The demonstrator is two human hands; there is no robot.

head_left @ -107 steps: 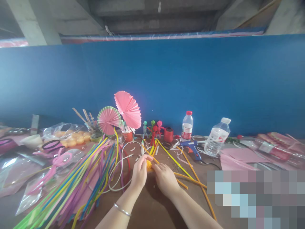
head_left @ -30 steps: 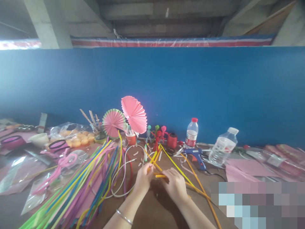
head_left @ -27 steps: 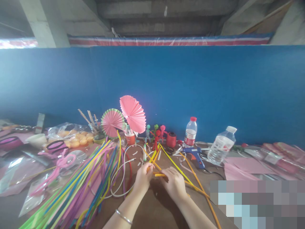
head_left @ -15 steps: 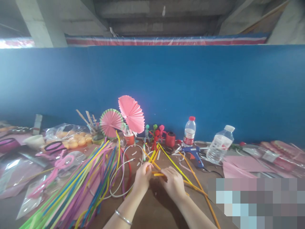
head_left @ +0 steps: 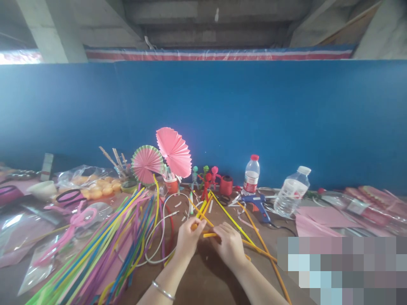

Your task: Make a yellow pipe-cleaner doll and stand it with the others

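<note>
My left hand [head_left: 187, 239] and my right hand [head_left: 229, 245] meet over the brown table [head_left: 206, 279], both pinching an orange-yellow pipe cleaner [head_left: 210, 234] that runs between the fingertips. A silver bangle [head_left: 163, 290] sits on my left wrist. More orange and yellow pipe cleaners [head_left: 254, 233] fan out from under the hands toward the right and back. Just behind them stand small pipe-cleaner figures [head_left: 205, 178] in teal, green, red and pink.
A big bundle of coloured pipe cleaners [head_left: 104, 250] covers the left. At the back stand pink paper fans [head_left: 173, 150] in a cup, a red spool [head_left: 226, 185], two water bottles [head_left: 250, 175] [head_left: 291, 191] and a blue glue gun [head_left: 257, 202]. Pink sheets [head_left: 318, 218] lie right.
The coiled yellow bundle held 3.6 s ago has given way to a straight orange-yellow piece between my fingers. Over the last second the hands barely shift; the view drifts slightly.
</note>
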